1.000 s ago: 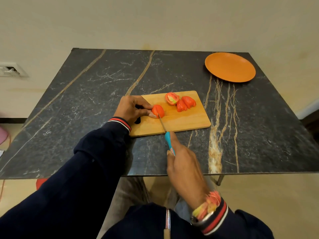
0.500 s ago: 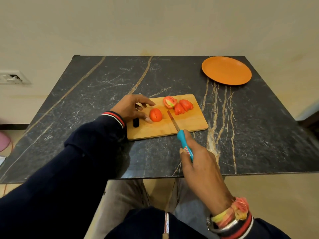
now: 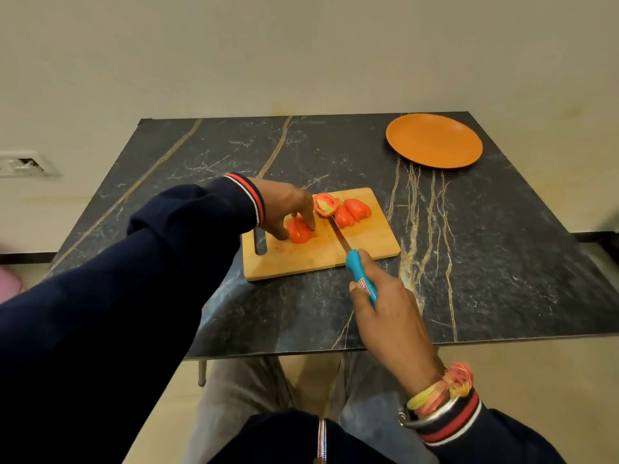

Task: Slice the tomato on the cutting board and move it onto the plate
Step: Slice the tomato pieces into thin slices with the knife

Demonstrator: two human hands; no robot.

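A wooden cutting board (image 3: 365,252) lies on the dark marble table. My left hand (image 3: 284,209) reaches over it, and its fingertips pinch a cut tomato piece (image 3: 299,233) at the board's left. Several more tomato slices (image 3: 348,211) lie at the board's far right corner. My right hand (image 3: 385,309) grips the blue handle of a knife (image 3: 358,274). Its blade lies low across the board's middle, pointing toward the slices. An orange plate (image 3: 434,140) with nothing on it sits at the table's far right.
The table's near edge (image 3: 335,351) runs just above my lap. The wall stands right behind the table. A wall socket (image 3: 23,163) is at the left. The board has a handle slot (image 3: 260,241) on its left end.
My left hand has moved over the tomato piece and now pinches it from above. The knife has swung off to the right of that piece, blade toward the far slices.
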